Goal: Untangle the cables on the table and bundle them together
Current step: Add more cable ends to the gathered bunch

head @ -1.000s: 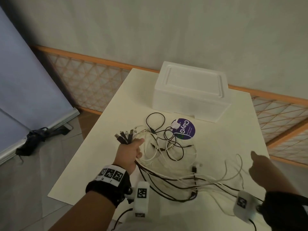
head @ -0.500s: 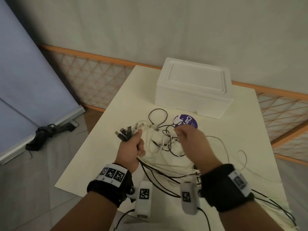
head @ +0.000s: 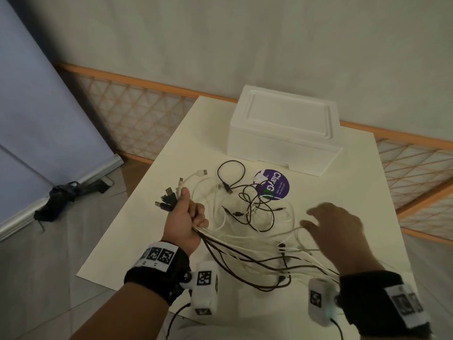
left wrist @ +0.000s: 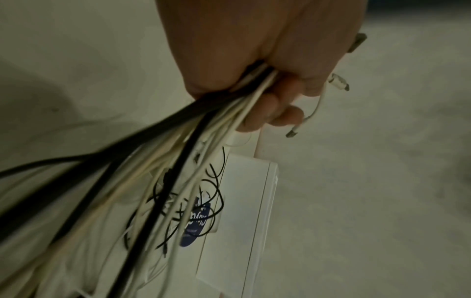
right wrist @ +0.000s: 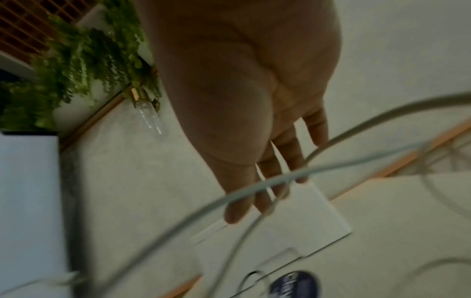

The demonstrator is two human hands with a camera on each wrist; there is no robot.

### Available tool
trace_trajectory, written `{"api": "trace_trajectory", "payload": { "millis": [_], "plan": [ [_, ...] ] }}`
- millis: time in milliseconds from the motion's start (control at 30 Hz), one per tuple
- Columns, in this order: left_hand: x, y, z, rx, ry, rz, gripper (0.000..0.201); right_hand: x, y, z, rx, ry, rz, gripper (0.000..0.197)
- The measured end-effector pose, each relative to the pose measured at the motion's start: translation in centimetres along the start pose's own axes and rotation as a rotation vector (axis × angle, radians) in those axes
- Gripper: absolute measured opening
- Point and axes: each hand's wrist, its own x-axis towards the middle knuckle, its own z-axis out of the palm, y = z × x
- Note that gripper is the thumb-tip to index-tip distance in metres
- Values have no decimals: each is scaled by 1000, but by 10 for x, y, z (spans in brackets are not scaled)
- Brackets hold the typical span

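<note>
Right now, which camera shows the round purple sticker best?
The head view: the purple sticker lies flat on the table, in front of the white foam box, sharp enough to show its lettering. The left wrist view has it small and crossed by cables. The right wrist view catches only a blurred piece at the bottom.

Plain pale wall [head: 245, 45], orange lattice rail [head: 137, 114], grey tiled floor [head: 49, 278], dim light
</note>
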Motion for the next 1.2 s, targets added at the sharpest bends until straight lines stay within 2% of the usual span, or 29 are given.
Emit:
{"api": "trace_trajectory", "payload": {
  "millis": [67, 100, 167, 200, 233, 300, 367, 467, 600, 833, 900, 967, 1000, 1033, 1100, 1133, 1200],
  "plan": [
    [-8, -4, 10, 47, -56, -14, 63, -8, -35, -5, 206, 62, -244, 78],
    [-13, -7, 17, 71, -95, -28, 63, -15, -58, -12, 359, 24, -360, 92],
    [-24, -12, 32, 101, -181, -43, 62, -26, -101, -18, 572, -248, -451, 110],
    [-28, -13, 37, 99, -222, -35, 61, -30, -117, -17, 585, -341, -460, 110],
    [-31, -11, 41, 84, -251, -21, 59, -30, -126, -13, 561, -353, -458, 99],
    [-32, -3, 43, 23, -254, -1, 55, -27, -122, -8, 468, -254, -451, 64],
    [-29, 10, 37, -53, -206, 13, 57, -24, -105, -6, 283, -147, -479, 38],
    [-18, 26, 19, -111, -104, 40, 58, -23, -71, -3, 110, -136, -437, 22],
    [0, 26, -14, -114, 71, 28, 52, -29, -21, 4, 125, -239, -275, 20],
    [12, -4, -61, -45, 262, -59, 48, -49, 26, 44, 44, -340, -156, 17],
    [15, -10, -67, -15, 293, -74, 47, -50, 27, 58, 56, -417, -170, 31],
    [18, -12, -70, 21, 303, -97, 45, -48, 25, 64, 272, -535, -176, 57],
    [18, -13, -70, 31, 300, -109, 45, -46, 22, 64, 419, -542, -167, 65],
    [18, -13, -70, 38, 292, -119, 44, -42, 18, 63, 516, -506, -141, 64],
    [17, -14, -69, 48, 271, -142, 45, -30, 7, 67, 549, -347, -56, 43],
    [15, -16, -68, 53, 261, -154, 47, -23, 0, 73, 484, -279, -30, 38],
    [13, -19, -65, 70, 247, -170, 48, -9, -18, 84, 312, -298, -17, 39]
  ]
}}
